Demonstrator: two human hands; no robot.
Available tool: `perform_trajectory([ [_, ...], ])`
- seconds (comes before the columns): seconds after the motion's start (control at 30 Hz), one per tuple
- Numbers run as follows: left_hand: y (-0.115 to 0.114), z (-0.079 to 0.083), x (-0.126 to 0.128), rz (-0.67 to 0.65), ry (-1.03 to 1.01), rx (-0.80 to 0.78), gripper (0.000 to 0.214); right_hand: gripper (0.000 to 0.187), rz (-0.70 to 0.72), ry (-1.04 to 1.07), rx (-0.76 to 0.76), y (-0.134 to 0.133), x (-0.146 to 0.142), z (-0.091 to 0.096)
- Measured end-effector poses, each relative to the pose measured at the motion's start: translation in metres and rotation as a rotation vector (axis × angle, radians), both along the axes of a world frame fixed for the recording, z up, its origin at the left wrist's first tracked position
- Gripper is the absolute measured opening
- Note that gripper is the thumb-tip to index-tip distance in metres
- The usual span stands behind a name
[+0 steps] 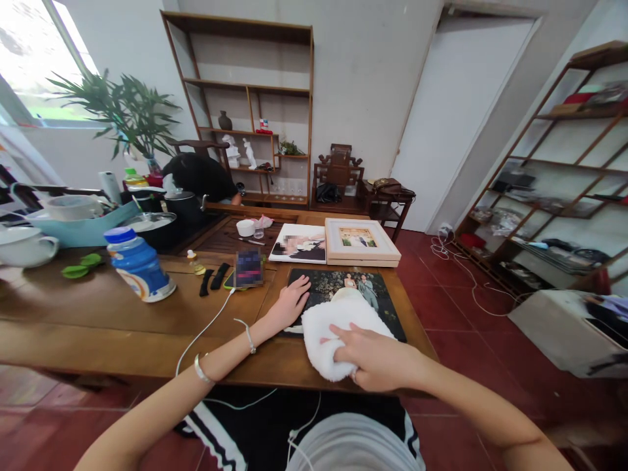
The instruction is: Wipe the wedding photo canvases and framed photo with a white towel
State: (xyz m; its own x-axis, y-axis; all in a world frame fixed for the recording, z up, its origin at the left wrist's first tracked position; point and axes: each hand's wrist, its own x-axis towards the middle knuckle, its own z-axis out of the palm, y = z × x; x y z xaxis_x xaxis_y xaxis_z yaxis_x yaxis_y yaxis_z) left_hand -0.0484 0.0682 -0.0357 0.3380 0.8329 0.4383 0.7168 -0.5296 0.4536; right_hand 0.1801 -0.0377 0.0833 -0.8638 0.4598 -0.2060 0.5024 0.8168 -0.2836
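A dark wedding photo panel [387, 294] lies flat near the front right of the wooden table [230, 340]. My left hand [290, 302] rests on the panel's left edge, fingers stretched out, holding nothing. A fluffy white cloth [318, 327] covers the panel's lower middle and hangs slightly past its front edge. My right hand [366, 356] is on the cloth, its index finger pointing forward and the other fingers curled into the fabric. The cloth hides part of the picture.
Behind the panel are a light-framed photo [387, 252] and a white-edged print [299, 243]. To the left lie a phone [249, 268] on a white cable, black strips [212, 280] and a blue-white bottle [137, 265]. Someone with dark hair [199, 175] is across the table.
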Motion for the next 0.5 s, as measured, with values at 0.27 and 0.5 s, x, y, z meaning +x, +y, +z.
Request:
perform_trajectory([
  [0.27, 0.001, -0.004, 0.0, -0.003, -0.019, 0.007, 0.036, 0.037, -0.28, 0.073, 0.279, 0.101, 0.014, -0.032],
  [0.5, 0.002, -0.005, 0.0, -0.007, -0.007, 0.013, 0.036, 0.039, -0.27, 0.089, 0.295, 0.109, 0.009, -0.043],
])
